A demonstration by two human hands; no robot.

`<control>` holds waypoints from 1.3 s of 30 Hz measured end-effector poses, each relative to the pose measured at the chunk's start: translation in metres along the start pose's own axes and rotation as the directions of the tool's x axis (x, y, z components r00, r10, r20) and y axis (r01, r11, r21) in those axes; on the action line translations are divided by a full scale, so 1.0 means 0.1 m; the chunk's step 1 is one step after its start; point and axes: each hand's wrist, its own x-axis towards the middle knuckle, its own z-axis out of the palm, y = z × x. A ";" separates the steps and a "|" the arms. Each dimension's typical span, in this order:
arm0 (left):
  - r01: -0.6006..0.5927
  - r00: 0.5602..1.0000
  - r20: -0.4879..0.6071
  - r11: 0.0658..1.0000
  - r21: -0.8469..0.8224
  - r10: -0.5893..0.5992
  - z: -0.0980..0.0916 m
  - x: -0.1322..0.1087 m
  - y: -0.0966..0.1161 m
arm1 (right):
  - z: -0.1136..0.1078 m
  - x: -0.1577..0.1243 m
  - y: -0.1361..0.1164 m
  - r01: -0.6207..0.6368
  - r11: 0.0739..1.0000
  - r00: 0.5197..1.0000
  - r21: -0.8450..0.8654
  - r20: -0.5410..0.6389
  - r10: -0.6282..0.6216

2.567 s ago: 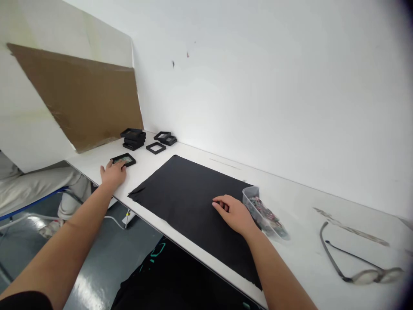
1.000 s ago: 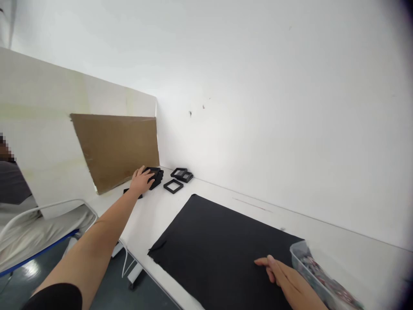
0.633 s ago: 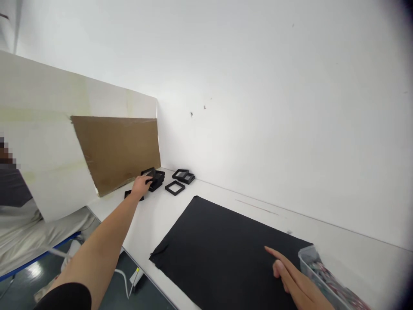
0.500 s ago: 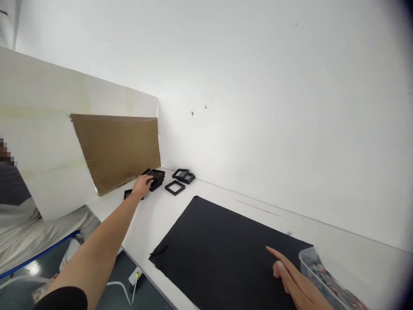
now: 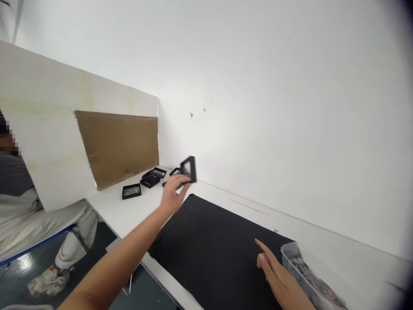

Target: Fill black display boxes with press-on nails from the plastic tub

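My left hand (image 5: 174,194) pinches a small black frame (image 5: 192,169) by its lower edge. It holds the frame tilted upright in the air, above the far corner of the black mat (image 5: 213,241). Over the mat's right part hovers my right hand (image 5: 274,271), its index finger stretched out and the others partly curled, with nothing seen in it. A stack of black frames (image 5: 150,180) stands at the table's far left end. Beside it lies another black frame (image 5: 131,191) with something greenish inside. More frames behind my left hand are partly hidden.
A clear plastic box (image 5: 309,275) of small mixed pieces stands right of my right hand. Brown cardboard (image 5: 122,148) is fixed to the white partition (image 5: 48,129) at left. A seated person's leg (image 5: 48,219) shows beyond the table edge. The white wall (image 5: 274,107) rises behind.
My left hand has lifted a black frame from the stack and carried it right and up. The frame with the greenish inside is now uncovered. My right hand keeps its pose.
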 end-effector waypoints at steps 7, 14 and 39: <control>-0.010 0.946 0.309 0.963 -0.271 0.097 1.00 -0.76 1.10 | -0.06 -0.02 -0.12 0.211 0.976 0.950 0.059 -0.249 -0.190; 0.169 0.872 0.489 0.918 -0.358 0.030 1.19 -1.20 1.41 | -0.03 -0.05 -0.22 0.248 0.948 0.944 0.198 -0.269 -0.191; 0.172 0.695 0.719 0.971 -0.163 -0.002 1.06 -1.39 1.12 | 0.02 0.06 -0.11 0.050 0.673 0.978 0.738 0.102 -0.184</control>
